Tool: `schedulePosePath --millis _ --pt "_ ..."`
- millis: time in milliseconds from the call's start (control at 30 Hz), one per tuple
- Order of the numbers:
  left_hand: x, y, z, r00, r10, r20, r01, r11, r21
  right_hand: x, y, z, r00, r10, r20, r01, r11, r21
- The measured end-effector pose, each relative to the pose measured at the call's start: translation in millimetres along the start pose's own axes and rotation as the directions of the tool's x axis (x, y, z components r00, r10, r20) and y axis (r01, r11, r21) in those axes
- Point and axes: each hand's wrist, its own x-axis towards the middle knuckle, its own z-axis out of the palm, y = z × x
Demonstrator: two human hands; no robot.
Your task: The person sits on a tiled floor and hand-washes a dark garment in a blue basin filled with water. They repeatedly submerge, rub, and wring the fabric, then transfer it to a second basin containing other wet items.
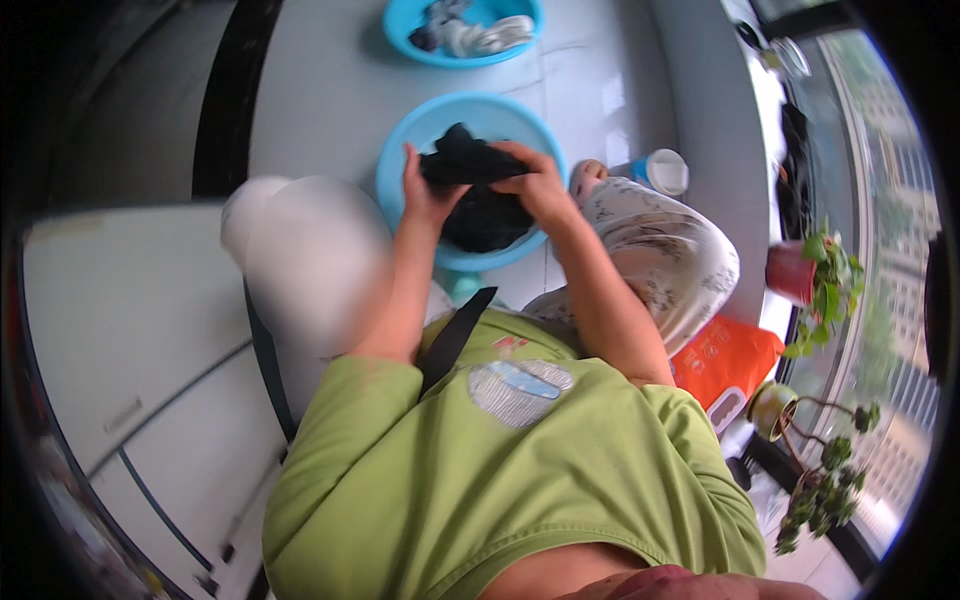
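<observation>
Both my hands hold one bunched piece of black cloth [469, 159] above a light-blue plastic basin [397, 120] on the floor between my knees. My left hand [429, 187] grips its left end, with the thumb up along the side. My right hand [534, 178] grips the right end, fingers wrapped over the fabric. More dark, wet-looking cloth [487, 221] lies in the basin below. A second blue basin [465, 60] stands farther off, with white and grey cloths [480, 36] in it.
A white-lidded tub [667, 172] stands by my right foot. An orange bag [724, 356] is at my right, below potted plants [791, 271] along the window ledge. A white cabinet [150, 300] stands at my left. The floor is tiled.
</observation>
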Motion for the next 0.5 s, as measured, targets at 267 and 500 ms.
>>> schedulePosePath --millis 267,500 --pt "1.3 -12.4 -14.8 0.998 -0.067 0.017 0.067 0.998 -0.004 -27.4 1.7 9.0 0.966 -0.121 0.227 0.234 0.782 -0.577" --pt "30.7 -48.3 -78.7 0.857 0.467 0.221 -0.505 0.847 0.167 -33.3 17.8 74.4 0.892 -0.320 0.319 0.448 0.533 -0.718"
